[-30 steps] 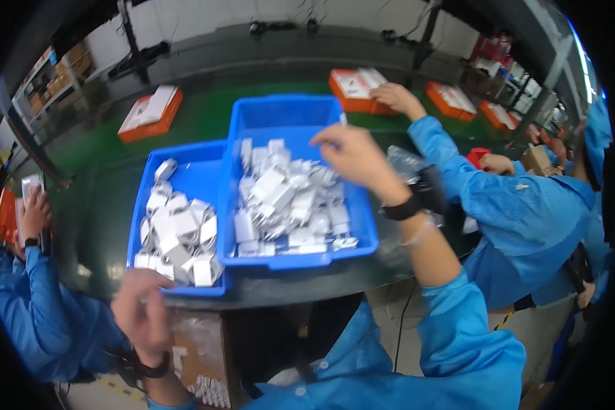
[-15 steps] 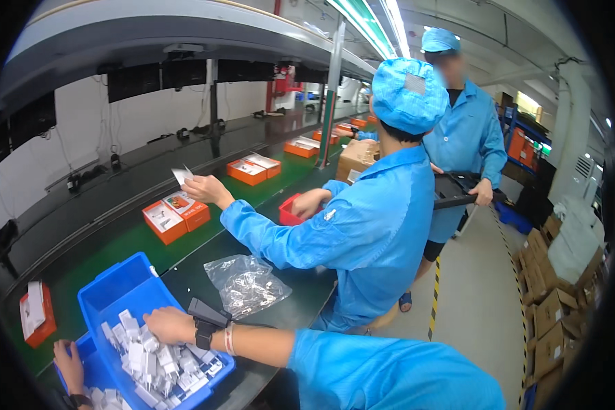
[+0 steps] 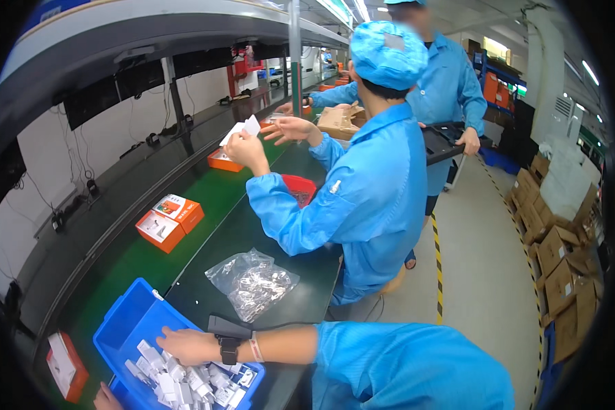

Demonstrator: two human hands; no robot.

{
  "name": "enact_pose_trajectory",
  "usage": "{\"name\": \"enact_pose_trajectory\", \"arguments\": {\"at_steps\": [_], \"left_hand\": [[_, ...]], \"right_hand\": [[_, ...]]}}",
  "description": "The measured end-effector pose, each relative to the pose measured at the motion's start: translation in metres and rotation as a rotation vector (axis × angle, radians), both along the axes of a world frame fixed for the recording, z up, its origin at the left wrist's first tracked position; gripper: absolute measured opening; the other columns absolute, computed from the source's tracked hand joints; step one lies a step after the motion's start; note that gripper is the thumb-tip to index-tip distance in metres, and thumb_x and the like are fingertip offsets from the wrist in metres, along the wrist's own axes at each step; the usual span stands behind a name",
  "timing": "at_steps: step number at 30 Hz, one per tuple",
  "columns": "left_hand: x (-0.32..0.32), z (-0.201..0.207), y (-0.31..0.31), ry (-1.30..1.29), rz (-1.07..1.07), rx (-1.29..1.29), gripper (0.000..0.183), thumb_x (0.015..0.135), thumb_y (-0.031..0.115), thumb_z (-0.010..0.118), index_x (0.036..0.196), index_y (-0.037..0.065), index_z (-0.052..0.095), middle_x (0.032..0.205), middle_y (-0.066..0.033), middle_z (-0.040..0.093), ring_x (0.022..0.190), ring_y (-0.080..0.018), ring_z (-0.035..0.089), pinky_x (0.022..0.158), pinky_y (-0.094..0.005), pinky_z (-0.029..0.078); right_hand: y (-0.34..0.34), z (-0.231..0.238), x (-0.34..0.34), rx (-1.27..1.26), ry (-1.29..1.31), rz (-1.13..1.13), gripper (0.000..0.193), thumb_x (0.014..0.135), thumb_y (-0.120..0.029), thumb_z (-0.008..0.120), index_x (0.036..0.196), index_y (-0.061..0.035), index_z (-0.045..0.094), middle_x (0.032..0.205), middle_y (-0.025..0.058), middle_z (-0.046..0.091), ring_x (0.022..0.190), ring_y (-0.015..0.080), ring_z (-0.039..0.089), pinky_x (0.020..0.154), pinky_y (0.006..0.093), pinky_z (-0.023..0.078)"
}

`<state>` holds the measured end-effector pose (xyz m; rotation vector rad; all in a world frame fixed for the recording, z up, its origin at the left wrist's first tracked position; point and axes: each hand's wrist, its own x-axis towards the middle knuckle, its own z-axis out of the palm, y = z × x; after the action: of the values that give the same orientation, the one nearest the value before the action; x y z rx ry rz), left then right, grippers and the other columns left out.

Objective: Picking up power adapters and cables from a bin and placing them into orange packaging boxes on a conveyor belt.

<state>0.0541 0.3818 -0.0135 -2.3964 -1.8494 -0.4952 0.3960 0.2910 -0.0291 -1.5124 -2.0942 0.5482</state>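
Observation:
A blue plastic bin [image 3: 124,316] full of white plug-in chargers [image 3: 178,383] stands at the lower left. My right hand [image 3: 188,346], with a black watch at the wrist, reaches over its side. Its fingers are loosely bent and apart at the top of the pile, and no charger shows in them. Of my left hand [image 3: 106,398], only a small part shows at the lower edge, left of the bin; whatever it touches is out of sight. An orange box [image 3: 67,367] with a white flap lies to its left on the green belt.
A clear bag of small metal parts [image 3: 254,283] lies on the bench. Orange boxes [image 3: 170,222] stand along the belt. A co-worker [image 3: 362,184] in blue holds a white card beside a red bin [image 3: 299,190]; another person [image 3: 451,89] holds a black tray [image 3: 446,141].
The view has shifted, and my left hand has mostly gone out of it. My right hand stays at the chargers. The co-worker's hands have come together near the white card, away from the red bin.

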Motion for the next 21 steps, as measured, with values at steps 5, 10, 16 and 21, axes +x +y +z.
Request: {"name": "enact_pose_trajectory", "arguments": {"at_steps": [5,10,16,21], "left_hand": [[-0.002,-0.002,-0.001,0.009,-0.017,0.025,0.057,0.103,0.043,0.041,0.091,-0.006,0.067,0.087,-0.0316,0.066,0.076,-0.0497,0.063,0.067,-0.0533,0.050],[-0.006,-0.007,0.007,0.058,-0.012,0.041,0.057,0.104,0.043,0.038,0.093,-0.005,0.067,0.088,-0.0305,0.067,0.077,-0.0494,0.063,0.068,-0.0545,0.051],[-0.017,-0.013,0.009,0.034,-0.096,0.065,0.054,0.104,0.041,0.039,0.096,-0.006,0.066,0.092,-0.0313,0.066,0.079,-0.0490,0.064,0.070,-0.0530,0.050],[-0.006,-0.007,0.004,-0.023,-0.093,-0.030,0.051,0.104,0.039,0.042,0.103,-0.007,0.065,0.097,-0.0295,0.068,0.085,-0.0433,0.065,0.077,-0.0471,0.052]], "right_hand": [[0.004,-0.005,-0.005,0.184,0.151,-0.086,0.032,0.078,0.005,0.059,0.109,0.0036,0.053,0.111,0.0232,0.051,0.092,0.0422,0.062,0.077,0.0487,0.051],[0.007,0.003,-0.001,0.252,0.406,-0.092,0.021,0.085,-0.004,0.061,0.105,0.0016,0.059,0.109,0.0195,0.055,0.103,0.0363,0.057,0.092,0.0425,0.046],[0.009,0.020,-0.005,0.323,0.391,-0.071,0.011,0.085,-0.007,0.061,0.091,0.0001,0.065,0.095,0.0171,0.061,0.102,0.0347,0.058,0.089,0.0424,0.046],[0.029,0.038,-0.033,0.227,0.627,-0.037,0.011,0.081,-0.011,0.066,0.083,-0.0005,0.065,0.090,0.0175,0.063,0.092,0.0335,0.060,0.080,0.0412,0.048]]}}
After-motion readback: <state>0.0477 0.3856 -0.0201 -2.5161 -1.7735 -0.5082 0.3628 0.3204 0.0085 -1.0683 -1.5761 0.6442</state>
